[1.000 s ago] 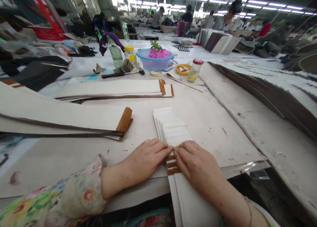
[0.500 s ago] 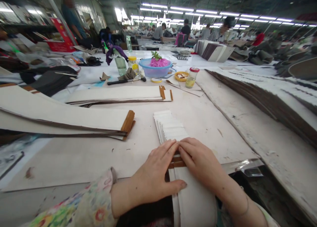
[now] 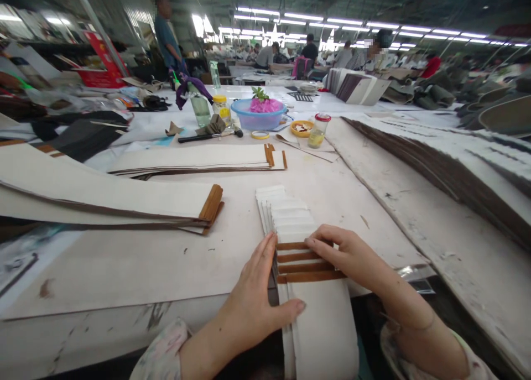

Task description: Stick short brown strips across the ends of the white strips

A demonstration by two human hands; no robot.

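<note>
A fanned stack of white strips with brown edge bands lies in front of me and hangs over the table's near edge. My left hand lies flat along the stack's left side, fingers stretched out, thumb resting on the top white strip. My right hand sits on the stack's right side with fingers curled, its fingertips pressing on the brown bands. Neither hand lifts anything.
Two more strip stacks lie to the left. A long pile of dark-edged sheets runs along the right. Farther back stand a blue bowl, jars, a brush and tape. People work at tables beyond.
My hands have parted and slid back toward me, uncovering several brown bands of the fanned stack. My left hand turned flat against the stack's left side. The view lifted slightly.
</note>
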